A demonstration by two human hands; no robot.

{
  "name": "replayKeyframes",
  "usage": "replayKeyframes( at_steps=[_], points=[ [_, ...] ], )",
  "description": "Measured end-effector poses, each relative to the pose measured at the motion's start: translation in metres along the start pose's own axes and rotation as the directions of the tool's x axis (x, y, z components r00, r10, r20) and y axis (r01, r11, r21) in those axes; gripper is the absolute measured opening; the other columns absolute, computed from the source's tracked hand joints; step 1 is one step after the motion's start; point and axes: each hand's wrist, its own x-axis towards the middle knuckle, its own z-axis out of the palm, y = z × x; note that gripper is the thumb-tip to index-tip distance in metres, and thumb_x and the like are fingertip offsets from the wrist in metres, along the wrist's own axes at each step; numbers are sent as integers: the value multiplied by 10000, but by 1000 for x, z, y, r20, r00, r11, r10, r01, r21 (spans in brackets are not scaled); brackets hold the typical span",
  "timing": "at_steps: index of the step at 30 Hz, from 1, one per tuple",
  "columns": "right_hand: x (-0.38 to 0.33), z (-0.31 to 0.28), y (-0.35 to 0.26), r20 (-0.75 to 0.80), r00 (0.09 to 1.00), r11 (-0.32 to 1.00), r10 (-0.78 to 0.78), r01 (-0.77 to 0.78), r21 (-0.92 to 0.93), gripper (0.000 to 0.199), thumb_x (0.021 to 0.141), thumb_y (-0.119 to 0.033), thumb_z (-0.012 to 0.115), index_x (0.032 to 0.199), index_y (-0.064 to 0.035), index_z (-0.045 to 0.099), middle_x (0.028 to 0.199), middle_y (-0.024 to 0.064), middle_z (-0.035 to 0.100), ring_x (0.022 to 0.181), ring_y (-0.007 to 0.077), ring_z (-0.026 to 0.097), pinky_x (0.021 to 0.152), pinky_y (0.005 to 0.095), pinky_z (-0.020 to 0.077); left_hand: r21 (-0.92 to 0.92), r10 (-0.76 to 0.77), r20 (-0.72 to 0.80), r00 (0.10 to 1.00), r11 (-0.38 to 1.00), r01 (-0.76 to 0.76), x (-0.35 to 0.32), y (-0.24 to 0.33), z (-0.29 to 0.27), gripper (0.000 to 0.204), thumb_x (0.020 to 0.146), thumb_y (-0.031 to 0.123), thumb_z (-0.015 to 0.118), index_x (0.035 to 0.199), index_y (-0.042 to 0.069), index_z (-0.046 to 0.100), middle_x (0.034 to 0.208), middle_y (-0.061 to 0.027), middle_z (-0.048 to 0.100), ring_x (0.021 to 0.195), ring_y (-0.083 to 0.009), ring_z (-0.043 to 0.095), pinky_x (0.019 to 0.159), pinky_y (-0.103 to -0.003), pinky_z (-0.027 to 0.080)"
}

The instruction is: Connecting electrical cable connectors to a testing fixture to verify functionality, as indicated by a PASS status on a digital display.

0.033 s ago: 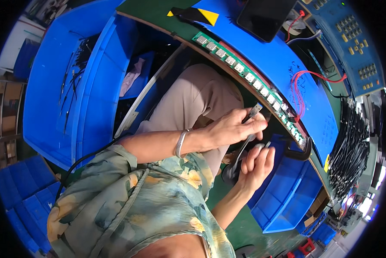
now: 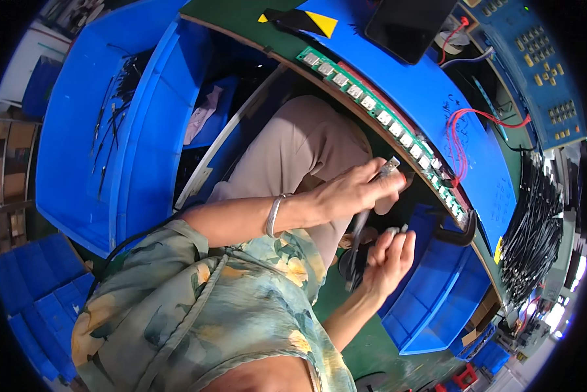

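My left hand [image 2: 355,193], with a silver bangle at the wrist, pinches a USB cable with its metal plug [image 2: 392,163] sticking up past the fingers. The plug is close to the near edge of a long green circuit board [image 2: 385,119] carrying a row of metal USB sockets, and apart from it. Below and to the right, my right hand [image 2: 390,256] is closed, fingers curled, on a small pale connector [image 2: 399,229]. A dark length of cable [image 2: 357,245] hangs between the hands, slightly blurred.
A blue bin [image 2: 78,144] holding black cables stands at left. Another blue bin [image 2: 430,300] is below the bench at right. A black clamp [image 2: 460,232] grips the bench edge. Red wires [image 2: 456,130], a dark screen [image 2: 407,26] and bundled black cables [image 2: 532,225] lie beyond.
The left hand with the USB plug has shifted only slightly. My right hand has moved slightly down and left, and the hanging cable has swung lower.
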Motion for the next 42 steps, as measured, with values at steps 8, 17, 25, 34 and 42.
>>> replayKeyframes(
  at_steps=[8,17,25,34,42],
  points=[
    [-41,-13,2,-167,939,863,301,-343,-371,259,808,-164,548,586,-42,491,498,-49,398,401,21,310,360,187,203,-320,83,49,995,945,-63,6,-12,3,253,900,238,362,975,23,473,741,-35,499,582,-45,389,532,-168,345],
    [-23,-11,8,-350,917,980,-192,198,-21,290,874,-217,436,969,54,475,497,-68,258,401,11,213,338,152,188,-472,-153,151,977,857,207,-34,-16,16,203,889,158,382,958,-8,477,745,-95,545,607,-138,529,572,-237,443],
    [8,-5,-39,-541,672,848,-506,501,-172,224,867,-213,449,813,1,488,499,-23,375,384,11,252,322,148,193,-331,-152,94,984,927,175,-19,-4,5,235,878,184,406,899,-34,491,731,-121,586,561,-127,558,530,-213,448],
    [22,33,-26,-287,822,868,-492,440,-229,227,837,-114,435,623,-52,394,518,61,481,347,40,275,307,165,195,-23,18,3,1000,1000,-18,11,3,12,246,865,200,442,818,-19,546,599,-70,590,507,-25,480,428,-169,310],
    [27,33,-23,-189,883,895,-431,390,-218,154,828,-101,450,695,-25,431,548,44,459,369,34,251,318,163,171,-11,100,-110,989,995,-102,13,-4,24,235,869,186,431,832,-30,518,637,-83,591,601,-82,560,548,-205,445]
  ],
)
